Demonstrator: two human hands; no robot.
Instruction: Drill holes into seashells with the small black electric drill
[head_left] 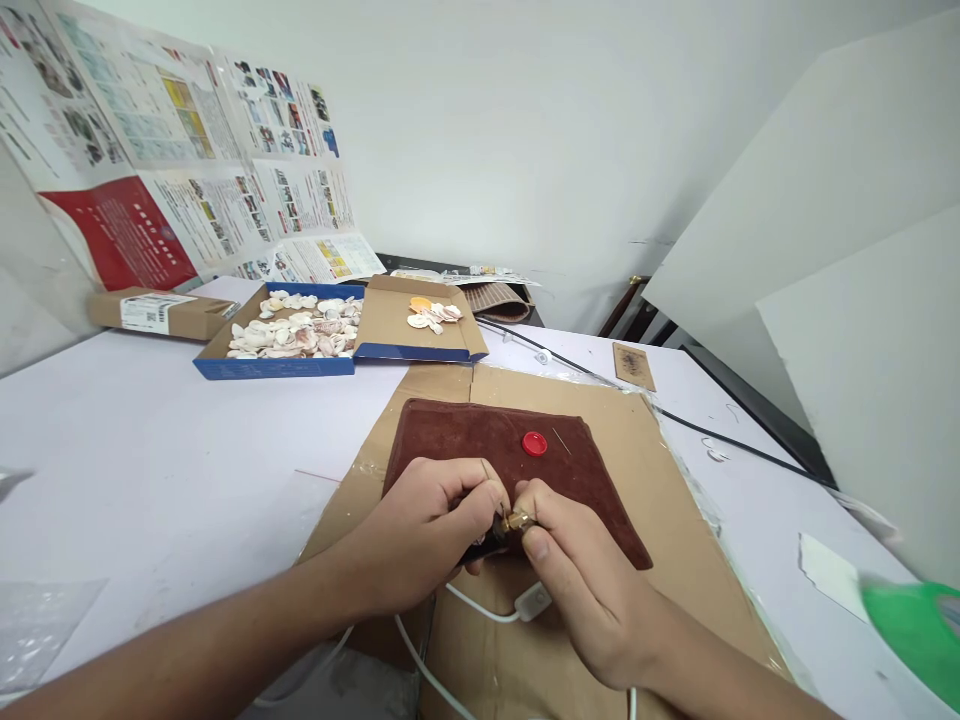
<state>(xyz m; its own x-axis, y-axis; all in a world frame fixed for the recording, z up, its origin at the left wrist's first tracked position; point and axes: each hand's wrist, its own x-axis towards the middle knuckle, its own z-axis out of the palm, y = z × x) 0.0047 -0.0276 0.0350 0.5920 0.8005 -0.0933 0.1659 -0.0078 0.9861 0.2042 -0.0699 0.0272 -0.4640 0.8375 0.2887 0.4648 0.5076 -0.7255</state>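
My left hand (442, 515) is closed around a small black object (484, 545), mostly covered by the fingers. A thin tan stick-like tip (486, 468) shows at that hand's knuckles. Between my right hand's (577, 570) thumb and forefinger is a small shiny amber-gold piece (519, 521), its end touching or very close to the black object. Both hands meet over the front edge of a dark red-brown cloth (465, 430). A red round cap (534, 443) and a thin needle-like rod (562, 441) lie on the cloth beyond my hands.
Cardboard (615, 400) lies under the cloth on the white table (187, 470). Shells (300, 335) fill a blue-edged box (274, 369); more lie on its lid (382, 325). A white cord with an inline switch (533, 601) runs below my hands. Green tape (907, 630) is at right.
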